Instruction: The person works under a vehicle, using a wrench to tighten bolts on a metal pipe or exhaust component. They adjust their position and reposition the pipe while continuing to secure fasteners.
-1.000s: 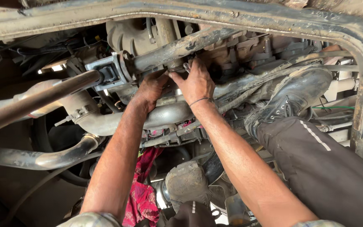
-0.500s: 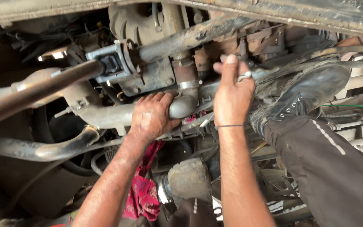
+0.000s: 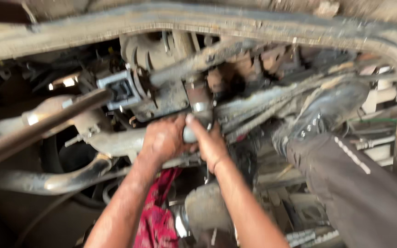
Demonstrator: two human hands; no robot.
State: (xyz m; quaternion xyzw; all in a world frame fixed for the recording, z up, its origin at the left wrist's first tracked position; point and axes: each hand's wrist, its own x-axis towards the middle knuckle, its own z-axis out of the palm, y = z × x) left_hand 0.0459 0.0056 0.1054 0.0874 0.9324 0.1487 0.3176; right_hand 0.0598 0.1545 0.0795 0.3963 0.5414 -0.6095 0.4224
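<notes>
I am looking up at the greasy underside of a vehicle. My left hand point(image 3: 164, 140) and my right hand point(image 3: 207, 142) are pressed together around a short grey metal pipe joint point(image 3: 190, 134) that hangs below a dirty gearbox housing point(image 3: 161, 98). Both hands wrap the joint with fingers curled; the picture is blurred, so the exact grip is unclear. A long drive shaft point(image 3: 37, 128) runs from the left into a square flange point(image 3: 120, 89) beside the housing.
A curved exhaust pipe point(image 3: 47, 181) passes lower left. A red patterned cloth point(image 3: 157, 216) hangs between my forearms. Another person's dark trouser leg point(image 3: 359, 183) and black boot point(image 3: 322, 115) lie at the right. A rusty frame rail point(image 3: 207, 20) spans the top.
My right hand has come down from the upper right part and joined my left hand at the pipe joint. The view has shifted slightly and blurred.
</notes>
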